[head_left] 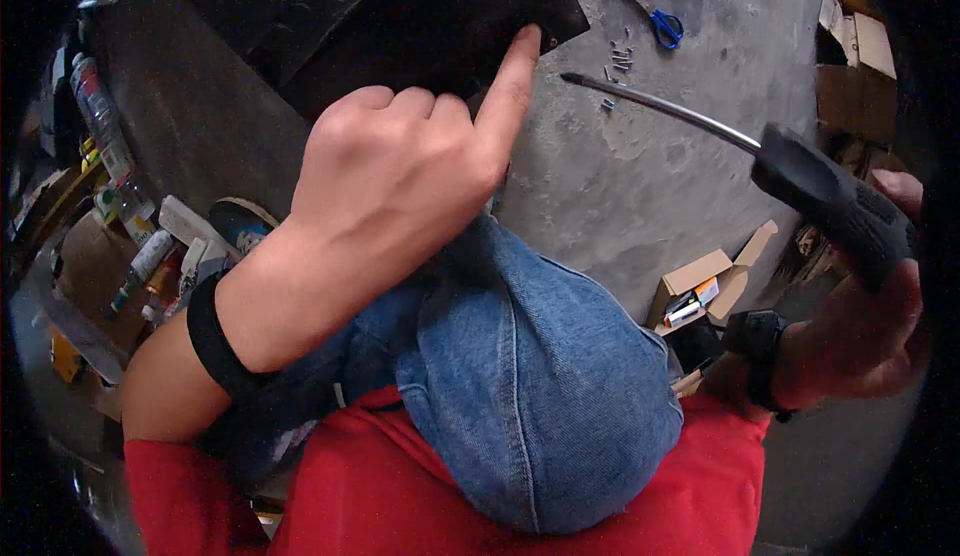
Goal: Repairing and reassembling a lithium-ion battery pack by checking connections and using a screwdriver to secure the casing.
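Note:
My left hand is at a dark black panel, its index finger stretched out with the tip pressing near the panel's right corner. The other fingers curl in at the panel's near edge; their tips and the thumb are hidden. A screwdriver with a bulky black handle is gripped in my right hand, out at the right. Its metal shaft points left, the dark tip in the air just right of the panel corner. Several small screws lie on the grey floor beyond that tip, beside blue-handled scissors.
My bent knee in blue jeans rises in the middle. An open small cardboard box stands right of it. Plastic bottles and assorted clutter line the left side. Larger cardboard boxes stand at the far right.

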Action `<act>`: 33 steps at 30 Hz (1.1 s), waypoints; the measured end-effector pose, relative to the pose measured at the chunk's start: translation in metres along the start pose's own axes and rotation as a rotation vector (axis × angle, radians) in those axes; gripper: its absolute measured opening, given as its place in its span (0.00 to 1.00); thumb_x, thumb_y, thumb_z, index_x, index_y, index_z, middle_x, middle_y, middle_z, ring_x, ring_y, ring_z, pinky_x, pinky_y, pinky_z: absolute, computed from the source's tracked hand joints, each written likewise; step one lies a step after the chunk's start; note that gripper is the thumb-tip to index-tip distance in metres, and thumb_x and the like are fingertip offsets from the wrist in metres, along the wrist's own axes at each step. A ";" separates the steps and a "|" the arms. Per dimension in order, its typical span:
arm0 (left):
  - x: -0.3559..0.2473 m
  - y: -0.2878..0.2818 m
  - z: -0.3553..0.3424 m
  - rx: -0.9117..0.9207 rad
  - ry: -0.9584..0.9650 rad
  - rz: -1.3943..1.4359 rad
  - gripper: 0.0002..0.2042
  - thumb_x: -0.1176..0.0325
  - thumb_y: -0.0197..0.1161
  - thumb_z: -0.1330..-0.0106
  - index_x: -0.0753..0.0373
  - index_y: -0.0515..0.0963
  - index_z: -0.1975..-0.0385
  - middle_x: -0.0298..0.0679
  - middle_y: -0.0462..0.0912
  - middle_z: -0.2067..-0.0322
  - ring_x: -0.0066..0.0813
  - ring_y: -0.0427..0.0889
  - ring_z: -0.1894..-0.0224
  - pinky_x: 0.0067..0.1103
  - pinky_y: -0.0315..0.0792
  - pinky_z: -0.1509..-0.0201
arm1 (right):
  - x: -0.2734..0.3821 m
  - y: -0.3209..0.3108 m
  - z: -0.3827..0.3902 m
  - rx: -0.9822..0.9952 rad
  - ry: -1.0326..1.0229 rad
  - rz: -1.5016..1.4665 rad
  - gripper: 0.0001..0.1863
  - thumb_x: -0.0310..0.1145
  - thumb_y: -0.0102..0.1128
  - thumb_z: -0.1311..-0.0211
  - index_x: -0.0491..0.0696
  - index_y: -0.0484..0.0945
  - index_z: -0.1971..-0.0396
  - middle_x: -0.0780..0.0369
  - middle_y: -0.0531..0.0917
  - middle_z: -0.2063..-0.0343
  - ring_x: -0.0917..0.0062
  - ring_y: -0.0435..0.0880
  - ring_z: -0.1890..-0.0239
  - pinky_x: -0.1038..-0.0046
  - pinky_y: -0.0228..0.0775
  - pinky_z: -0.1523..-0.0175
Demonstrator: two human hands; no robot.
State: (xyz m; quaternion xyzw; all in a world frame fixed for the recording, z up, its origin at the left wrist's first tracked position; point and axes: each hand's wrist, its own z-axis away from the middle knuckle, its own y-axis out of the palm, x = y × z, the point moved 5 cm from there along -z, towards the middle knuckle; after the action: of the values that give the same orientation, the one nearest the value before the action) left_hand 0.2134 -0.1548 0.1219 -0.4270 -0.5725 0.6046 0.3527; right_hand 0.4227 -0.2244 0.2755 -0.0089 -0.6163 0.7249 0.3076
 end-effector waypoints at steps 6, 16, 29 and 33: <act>0.000 0.000 -0.003 0.036 -0.003 -0.052 0.32 0.65 0.66 0.49 0.50 0.71 0.38 0.25 0.70 0.88 0.18 0.74 0.85 0.18 0.70 0.78 | -0.096 0.026 0.023 -0.529 0.174 -0.661 0.18 0.39 0.53 0.31 0.38 0.73 0.53 0.56 0.81 0.66 0.77 0.78 0.69 0.80 0.69 0.68; -0.003 -0.006 -0.015 0.200 0.057 -0.066 0.35 0.66 0.66 0.51 0.58 0.69 0.37 0.27 0.66 0.88 0.18 0.69 0.85 0.18 0.65 0.79 | -0.238 0.310 0.080 -0.330 1.092 -1.189 0.17 0.45 0.59 0.35 0.46 0.74 0.58 0.65 0.79 0.71 0.85 0.73 0.79 0.83 0.62 0.76; -0.005 -0.009 -0.024 0.309 0.069 -0.044 0.33 0.63 0.67 0.51 0.68 0.72 0.42 0.29 0.77 0.81 0.17 0.72 0.84 0.16 0.64 0.78 | -0.225 0.312 0.074 -0.099 0.620 -0.248 0.18 0.39 0.60 0.39 0.42 0.73 0.55 0.52 0.74 0.53 0.58 0.76 0.51 0.62 0.67 0.45; -0.005 -0.008 -0.023 0.320 0.050 -0.007 0.34 0.64 0.69 0.53 0.69 0.72 0.42 0.30 0.79 0.80 0.19 0.72 0.83 0.17 0.65 0.77 | -0.217 0.279 0.036 -0.185 0.461 -0.187 0.16 0.33 0.63 0.44 0.43 0.75 0.57 0.55 0.77 0.58 0.65 0.79 0.58 0.65 0.71 0.52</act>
State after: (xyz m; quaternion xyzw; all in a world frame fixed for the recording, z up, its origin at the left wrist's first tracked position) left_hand 0.2363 -0.1494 0.1312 -0.3783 -0.4616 0.6759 0.4325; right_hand 0.4628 -0.3698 -0.0461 -0.1451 -0.5918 0.6127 0.5034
